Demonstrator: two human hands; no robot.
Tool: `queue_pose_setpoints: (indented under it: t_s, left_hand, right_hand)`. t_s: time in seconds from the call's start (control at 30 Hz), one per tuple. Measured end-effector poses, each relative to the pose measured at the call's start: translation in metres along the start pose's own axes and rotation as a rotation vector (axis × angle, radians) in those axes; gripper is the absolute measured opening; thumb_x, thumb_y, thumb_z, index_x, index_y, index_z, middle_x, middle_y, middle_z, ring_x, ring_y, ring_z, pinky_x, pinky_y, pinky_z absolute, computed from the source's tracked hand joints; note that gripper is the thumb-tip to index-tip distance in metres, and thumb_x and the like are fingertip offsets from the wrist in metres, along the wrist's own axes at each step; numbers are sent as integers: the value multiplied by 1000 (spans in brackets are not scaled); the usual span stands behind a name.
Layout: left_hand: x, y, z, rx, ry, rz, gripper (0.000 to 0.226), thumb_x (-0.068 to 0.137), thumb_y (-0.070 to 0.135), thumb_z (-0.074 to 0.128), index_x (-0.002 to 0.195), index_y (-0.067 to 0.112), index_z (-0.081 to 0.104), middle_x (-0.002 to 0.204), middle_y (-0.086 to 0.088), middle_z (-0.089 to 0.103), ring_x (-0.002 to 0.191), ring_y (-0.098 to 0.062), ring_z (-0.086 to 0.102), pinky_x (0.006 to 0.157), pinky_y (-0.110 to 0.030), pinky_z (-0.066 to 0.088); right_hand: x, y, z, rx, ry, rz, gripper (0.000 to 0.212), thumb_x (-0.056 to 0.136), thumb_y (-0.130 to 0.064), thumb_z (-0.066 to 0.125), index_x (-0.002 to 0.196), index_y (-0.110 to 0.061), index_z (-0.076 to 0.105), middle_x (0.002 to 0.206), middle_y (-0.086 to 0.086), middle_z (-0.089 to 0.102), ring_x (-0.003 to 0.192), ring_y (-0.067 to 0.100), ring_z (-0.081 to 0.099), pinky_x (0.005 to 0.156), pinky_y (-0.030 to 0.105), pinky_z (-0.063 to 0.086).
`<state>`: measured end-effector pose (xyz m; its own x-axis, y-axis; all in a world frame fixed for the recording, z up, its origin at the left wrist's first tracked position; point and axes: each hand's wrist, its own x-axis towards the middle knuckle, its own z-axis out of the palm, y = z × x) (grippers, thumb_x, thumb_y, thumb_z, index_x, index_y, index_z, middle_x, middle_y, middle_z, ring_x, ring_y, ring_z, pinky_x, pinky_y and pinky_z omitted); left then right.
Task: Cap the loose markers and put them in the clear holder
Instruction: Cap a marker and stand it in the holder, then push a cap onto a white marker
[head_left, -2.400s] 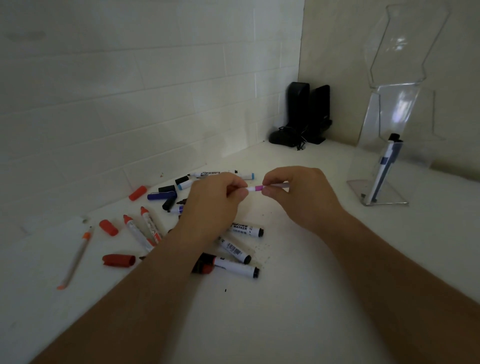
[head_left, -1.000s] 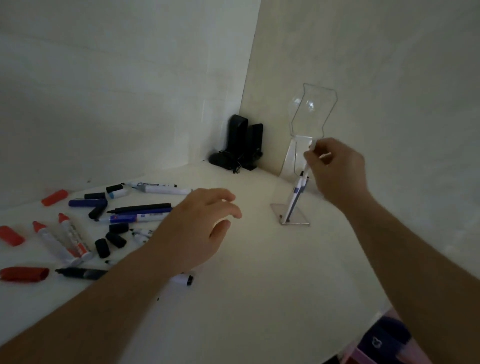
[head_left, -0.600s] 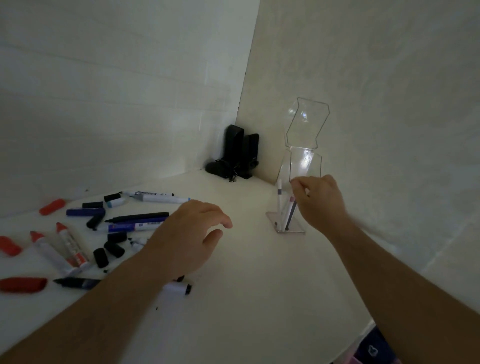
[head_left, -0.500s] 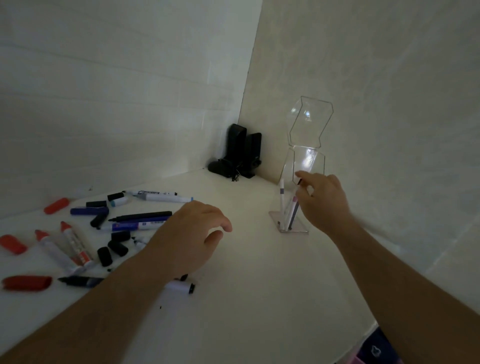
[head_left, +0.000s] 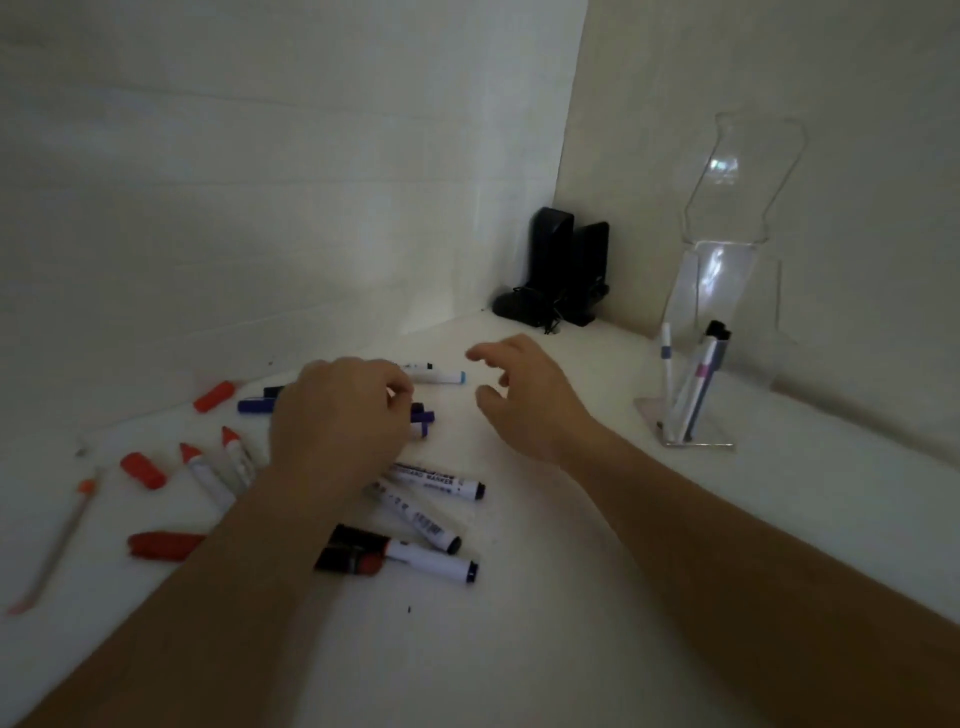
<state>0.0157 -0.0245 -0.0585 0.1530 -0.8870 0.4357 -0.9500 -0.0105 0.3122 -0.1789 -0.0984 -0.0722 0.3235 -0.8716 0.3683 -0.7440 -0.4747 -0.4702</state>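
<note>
- Left hand (head_left: 340, 421) curled down over the loose markers (head_left: 431, 486); can't tell if it grips one.
- Right hand (head_left: 524, 397) open, empty, above the counter (head_left: 571, 597).
- Clear holder (head_left: 722, 291) far right, three pens (head_left: 696, 384) inside.
- Red caps (head_left: 143, 470) left; black speakers (head_left: 563, 270) in corner.

One head-worn camera looks forward and down, close over the worktop (head_left: 571, 649), facing the wall corner (head_left: 563, 218).

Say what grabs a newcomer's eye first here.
Two bare forearms reach in from below: the left hand is down on a scatter of loose markers and red caps at centre-left, the right hand open beside it. At right, a clear holder already stands a few markers upright.
</note>
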Motion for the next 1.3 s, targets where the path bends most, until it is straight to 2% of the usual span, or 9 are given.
queue_pose_setpoints:
  t_s: [0.07, 0.17, 0.27, 0.37, 0.5, 0.73, 0.93, 1.17, 1.3]
  left_hand:
    - [3, -1, -6, 13, 23, -61, 20, 95, 38, 53, 106, 39, 70, 86, 9, 67, 73, -14, 59, 64, -34, 56]
    - [4, -2, -11, -34, 43, -147, 19, 94, 34, 53, 103, 39, 68, 81, 9, 65, 64, -12, 59, 57, -30, 53]
    - [9, -19, -16, -83, 113, -276, 27, 87, 24, 51, 106, 42, 60, 90, 5, 62, 72, -16, 59, 59, -33, 51]
    - [13, -37, -20, -67, 159, -347, 43, 81, 14, 55, 117, 38, 50, 110, -2, 54, 94, -25, 54, 70, -40, 50]
    - [16, -46, -17, -64, 142, -392, 49, 78, 7, 59, 117, 33, 47, 113, -4, 50, 99, -25, 46, 76, -42, 46]
    - [17, -53, -5, 57, 32, -332, 41, 90, 16, 52, 124, 37, 63, 127, -5, 57, 116, -31, 45, 95, -46, 46]
    - [18, -56, 3, 105, -10, -285, 41, 94, 19, 48, 127, 36, 64, 121, -5, 61, 112, -32, 47, 93, -45, 44]
    - [20, -46, 3, 133, 30, -243, 29, 95, 38, 52, 120, 41, 67, 121, 2, 66, 112, -30, 50, 92, -43, 46]
    - [47, -44, 3, 226, -96, -275, 31, 94, 34, 55, 122, 42, 65, 128, 1, 61, 118, -30, 47, 95, -43, 40]
  right_hand:
    - [28, -4, 19, -24, -46, 42, 44, 102, -33, 55, 145, -30, 51, 146, 1, 45, 129, 20, 48, 109, 36, 43]
    - [60, -12, 35, -66, -136, 87, 47, 105, -44, 48, 151, -35, 46, 156, 2, 36, 141, 30, 30, 112, 44, 35]
    - [78, -22, 42, -80, -277, 38, 51, 102, -50, 52, 151, -38, 44, 157, -2, 37, 141, 32, 28, 113, 47, 34]
    - [81, -24, 50, -39, -342, 7, 39, 95, -42, 65, 133, -37, 60, 135, 2, 56, 125, 29, 44, 103, 46, 46]
    - [76, -18, 59, 7, -223, 24, 27, 91, -41, 71, 115, -28, 70, 114, 1, 54, 106, 22, 52, 91, 40, 52]
    - [65, -18, 56, 58, -120, 13, 23, 96, -37, 68, 114, -24, 72, 116, -2, 48, 100, 15, 52, 83, 26, 41]
    - [28, -10, 11, 121, -78, 56, 22, 100, -44, 59, 111, -26, 68, 103, -6, 65, 90, 10, 59, 72, 25, 44]
    - [-16, 1, 7, 254, 8, 155, 20, 101, -46, 57, 90, -32, 66, 80, -10, 64, 71, 10, 59, 60, 20, 42]
    - [-18, 3, 12, 267, -40, 129, 18, 98, -43, 60, 110, -34, 72, 89, -15, 66, 76, 4, 62, 61, 19, 44]
